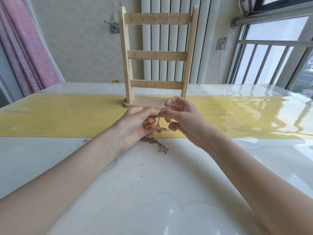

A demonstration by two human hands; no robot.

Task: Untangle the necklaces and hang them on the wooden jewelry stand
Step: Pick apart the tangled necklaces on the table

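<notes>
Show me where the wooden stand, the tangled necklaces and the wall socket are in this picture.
wooden stand (157, 55): head view, on the middle bar.
tangled necklaces (153, 139): head view, on the clump lying on the table.
wall socket (221, 44): head view, on the face of the plate.

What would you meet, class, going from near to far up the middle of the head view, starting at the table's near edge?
White table → tangled necklaces → yellow runner → wooden jewelry stand → white radiator behind it.
</notes>
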